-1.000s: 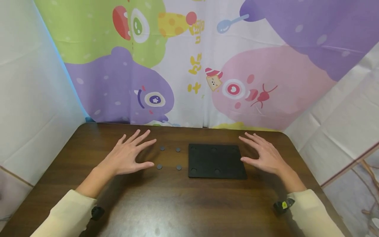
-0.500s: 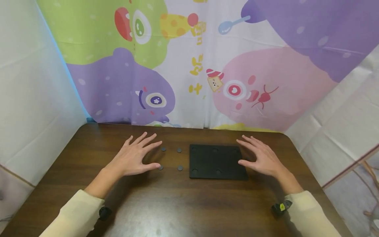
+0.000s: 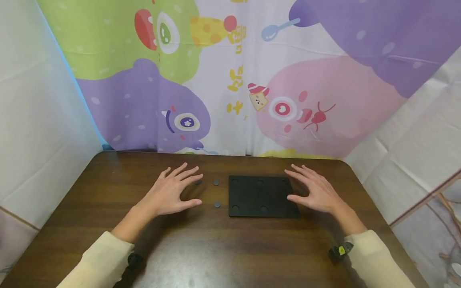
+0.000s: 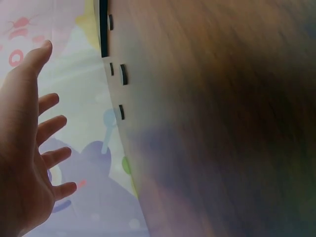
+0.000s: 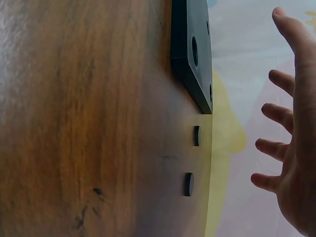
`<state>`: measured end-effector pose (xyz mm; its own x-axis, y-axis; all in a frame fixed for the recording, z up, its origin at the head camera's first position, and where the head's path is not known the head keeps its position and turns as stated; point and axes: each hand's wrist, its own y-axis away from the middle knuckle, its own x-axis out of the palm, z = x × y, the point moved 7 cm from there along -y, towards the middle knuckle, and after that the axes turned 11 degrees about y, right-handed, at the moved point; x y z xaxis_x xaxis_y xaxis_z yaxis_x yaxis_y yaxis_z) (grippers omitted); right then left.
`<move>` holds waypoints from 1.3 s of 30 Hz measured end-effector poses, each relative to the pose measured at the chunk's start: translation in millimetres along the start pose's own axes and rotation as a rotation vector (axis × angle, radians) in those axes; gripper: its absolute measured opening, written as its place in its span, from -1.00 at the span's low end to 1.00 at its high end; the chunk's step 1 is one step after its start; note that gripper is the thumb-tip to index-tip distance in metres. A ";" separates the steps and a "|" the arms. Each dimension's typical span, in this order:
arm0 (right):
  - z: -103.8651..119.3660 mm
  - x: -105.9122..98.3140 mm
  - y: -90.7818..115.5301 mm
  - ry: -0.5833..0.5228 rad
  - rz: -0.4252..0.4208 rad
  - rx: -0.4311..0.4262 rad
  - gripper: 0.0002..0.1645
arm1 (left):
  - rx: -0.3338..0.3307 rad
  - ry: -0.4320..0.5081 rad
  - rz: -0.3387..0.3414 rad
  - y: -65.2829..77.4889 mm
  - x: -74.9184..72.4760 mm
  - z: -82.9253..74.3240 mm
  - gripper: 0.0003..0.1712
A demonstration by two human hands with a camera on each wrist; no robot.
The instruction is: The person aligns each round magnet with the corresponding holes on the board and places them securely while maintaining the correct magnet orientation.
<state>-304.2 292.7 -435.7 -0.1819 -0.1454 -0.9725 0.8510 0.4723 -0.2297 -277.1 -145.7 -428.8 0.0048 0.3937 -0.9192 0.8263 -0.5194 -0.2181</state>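
Observation:
A flat black rectangular plate (image 3: 246,196) with shallow round recesses lies on the table. To its left sit small dark discs, one at the back (image 3: 216,183) and one nearer (image 3: 217,204); the left hand partly covers others. My left hand (image 3: 169,196) hovers with fingers spread over the leftmost discs, holding nothing. Over the plate's right edge my right hand (image 3: 317,192) is held in the air, fingers apart and nothing in it. The right wrist view shows two more discs, one close to the plate (image 5: 197,136) and one farther off (image 5: 189,184); in the head view that hand hides them.
The brown wooden table (image 3: 216,248) has rounded back corners. Behind it hangs a cartoon-printed curtain (image 3: 230,136), and white fabric walls (image 3: 47,120) stand at both sides. Dark wrist devices (image 3: 135,261) sit at the cuffs.
My left hand has moved right, over the leftmost discs, which it now partly covers. The right hand has drifted slightly left over the plate's edge. Plate and discs stay in place.

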 end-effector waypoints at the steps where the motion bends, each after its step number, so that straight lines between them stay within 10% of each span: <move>1: -0.1 1.2 0.4 -0.008 0.004 0.003 0.01 | 0.002 0.008 0.001 -0.7 0.7 -1.2 -0.05; 39: 8.7 16.4 6.5 -0.005 0.094 -0.019 -0.07 | 0.056 0.102 0.043 -17.6 31.2 -29.8 -0.14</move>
<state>-297.3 285.9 -452.8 -0.0997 -0.1039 -0.9896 0.8545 0.5007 -0.1387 -274.6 -101.7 -443.8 0.0987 0.4438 -0.8907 0.7916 -0.5774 -0.1999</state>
